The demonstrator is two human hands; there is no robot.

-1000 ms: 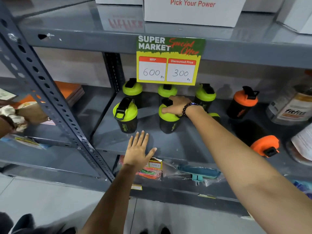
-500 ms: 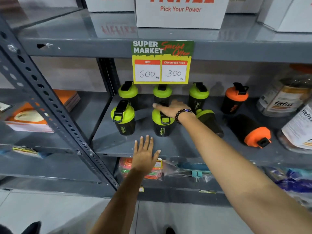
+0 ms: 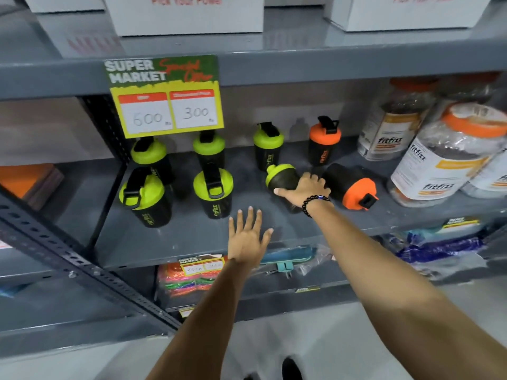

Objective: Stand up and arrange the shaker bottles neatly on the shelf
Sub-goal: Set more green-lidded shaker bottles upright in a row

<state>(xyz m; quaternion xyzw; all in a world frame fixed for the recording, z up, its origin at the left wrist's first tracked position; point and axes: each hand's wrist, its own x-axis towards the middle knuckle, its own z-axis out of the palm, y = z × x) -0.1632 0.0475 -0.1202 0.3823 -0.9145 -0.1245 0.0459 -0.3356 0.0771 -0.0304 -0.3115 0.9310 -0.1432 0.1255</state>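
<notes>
- The right hand (image 3: pixel 303 189) wraps the toppled black plastic shaker bottle with a lime-green lid (image 3: pixel 282 179), lying on the grey metal shelf (image 3: pixel 175 242).
- The left hand (image 3: pixel 247 237) rests open and empty in front of that bottle.
- Just right of it lies an orange-lidded black shaker bottle (image 3: pixel 349 186); swinging the green one upright could, I judge, roll this one off the shelf.
</notes>
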